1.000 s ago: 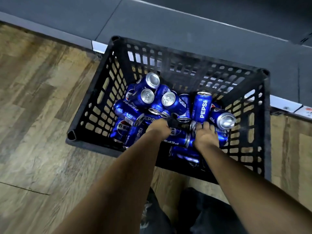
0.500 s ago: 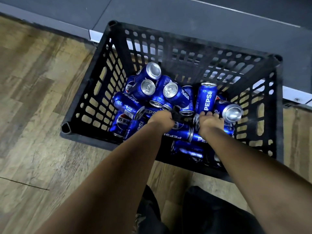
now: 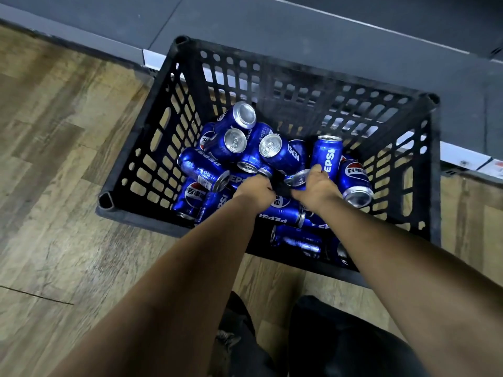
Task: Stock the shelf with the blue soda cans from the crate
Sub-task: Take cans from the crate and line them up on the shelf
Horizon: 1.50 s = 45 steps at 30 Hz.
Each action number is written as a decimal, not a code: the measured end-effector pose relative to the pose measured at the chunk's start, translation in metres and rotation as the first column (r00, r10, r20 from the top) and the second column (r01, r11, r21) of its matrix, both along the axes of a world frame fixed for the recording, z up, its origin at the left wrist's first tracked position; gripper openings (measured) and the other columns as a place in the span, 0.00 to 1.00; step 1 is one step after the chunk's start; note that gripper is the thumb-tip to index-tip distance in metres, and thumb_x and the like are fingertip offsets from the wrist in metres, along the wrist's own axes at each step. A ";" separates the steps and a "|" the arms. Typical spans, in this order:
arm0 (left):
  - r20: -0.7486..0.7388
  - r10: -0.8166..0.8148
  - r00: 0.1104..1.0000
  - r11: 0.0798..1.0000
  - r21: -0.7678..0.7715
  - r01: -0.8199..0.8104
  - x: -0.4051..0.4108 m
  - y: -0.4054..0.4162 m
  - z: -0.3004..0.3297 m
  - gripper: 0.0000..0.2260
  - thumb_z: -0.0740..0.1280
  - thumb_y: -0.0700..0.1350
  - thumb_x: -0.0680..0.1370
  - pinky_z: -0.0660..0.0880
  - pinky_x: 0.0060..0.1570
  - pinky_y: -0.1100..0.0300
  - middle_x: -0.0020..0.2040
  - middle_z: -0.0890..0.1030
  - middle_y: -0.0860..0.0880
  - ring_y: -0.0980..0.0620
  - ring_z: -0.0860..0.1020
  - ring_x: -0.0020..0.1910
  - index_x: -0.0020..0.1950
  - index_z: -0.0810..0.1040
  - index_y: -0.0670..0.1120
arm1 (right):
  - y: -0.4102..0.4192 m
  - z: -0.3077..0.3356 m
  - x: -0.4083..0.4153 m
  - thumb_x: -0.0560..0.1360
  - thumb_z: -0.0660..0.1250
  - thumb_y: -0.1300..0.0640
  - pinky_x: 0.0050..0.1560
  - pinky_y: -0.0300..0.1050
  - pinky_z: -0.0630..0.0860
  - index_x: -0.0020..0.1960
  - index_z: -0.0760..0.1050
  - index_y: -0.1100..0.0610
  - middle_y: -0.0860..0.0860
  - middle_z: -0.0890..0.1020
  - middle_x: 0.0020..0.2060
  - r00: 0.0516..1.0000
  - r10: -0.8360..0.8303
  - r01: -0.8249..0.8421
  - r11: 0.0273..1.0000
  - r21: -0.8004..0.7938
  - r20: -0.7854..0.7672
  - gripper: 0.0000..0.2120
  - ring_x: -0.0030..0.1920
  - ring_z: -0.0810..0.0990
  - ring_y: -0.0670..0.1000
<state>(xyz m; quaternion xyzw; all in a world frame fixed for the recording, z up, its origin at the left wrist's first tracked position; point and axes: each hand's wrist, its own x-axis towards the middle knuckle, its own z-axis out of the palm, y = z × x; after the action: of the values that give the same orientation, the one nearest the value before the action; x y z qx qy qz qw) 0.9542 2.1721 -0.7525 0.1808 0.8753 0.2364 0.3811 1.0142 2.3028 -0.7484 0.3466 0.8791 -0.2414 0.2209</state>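
Down in the crate [image 3: 152, 148], left hand [image 3: 254, 193], right hand [image 3: 315, 189], grips unclear.

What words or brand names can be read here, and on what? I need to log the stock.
"PEPSI" runs down the upright can.
"PEPSI", upside down, on the can lying between the hands.
"PEPSI", partly seen, on the can lying at the left.
Chinese characters on the round logos of a left can and a right can.
Labels on the shelf edge: too blurred to read.
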 end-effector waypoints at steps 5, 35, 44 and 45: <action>0.077 0.195 0.978 0.975 0.097 -0.202 0.001 -0.004 0.022 0.07 0.61 0.38 0.76 0.75 0.52 0.51 0.48 0.82 0.37 0.40 0.79 0.50 0.44 0.79 0.41 | -0.006 0.022 -0.008 0.73 0.70 0.46 0.57 0.49 0.71 0.69 0.56 0.64 0.62 0.68 0.68 0.959 -0.271 0.255 0.952 -0.168 -0.084 0.37 0.64 0.72 0.61; -0.103 -0.204 0.974 0.978 -0.069 0.198 0.022 -0.037 0.620 0.40 0.74 0.59 0.68 0.69 0.61 0.56 0.70 0.70 0.44 0.45 0.70 0.67 0.73 0.62 0.43 | -0.055 0.650 -0.011 0.71 0.71 0.47 0.53 0.46 0.71 0.63 0.61 0.61 0.58 0.73 0.63 0.815 -0.484 0.397 0.867 -0.302 -0.318 0.30 0.60 0.76 0.57; -0.053 0.042 0.998 0.927 0.375 -0.019 0.043 0.000 0.723 0.33 0.78 0.48 0.65 0.69 0.51 0.60 0.53 0.73 0.54 0.54 0.74 0.55 0.62 0.64 0.46 | -0.054 0.785 0.002 0.71 0.71 0.50 0.48 0.47 0.70 0.64 0.60 0.61 0.56 0.74 0.62 0.723 -0.523 0.398 0.850 -0.345 -0.452 0.30 0.57 0.77 0.58; -0.073 0.068 0.995 0.917 0.398 -0.033 0.045 0.006 0.733 0.31 0.78 0.49 0.66 0.69 0.48 0.62 0.50 0.73 0.55 0.54 0.74 0.53 0.61 0.64 0.45 | -0.052 0.797 0.003 0.72 0.71 0.50 0.49 0.47 0.70 0.65 0.60 0.61 0.56 0.74 0.62 0.707 -0.530 0.397 0.846 -0.357 -0.468 0.30 0.58 0.76 0.58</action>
<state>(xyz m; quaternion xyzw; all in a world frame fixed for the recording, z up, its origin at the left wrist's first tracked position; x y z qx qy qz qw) 0.9992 2.1785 -0.0198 0.2414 0.8292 0.4105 0.2926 1.0175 2.2507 0.0489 0.4449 0.7538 -0.4783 -0.0709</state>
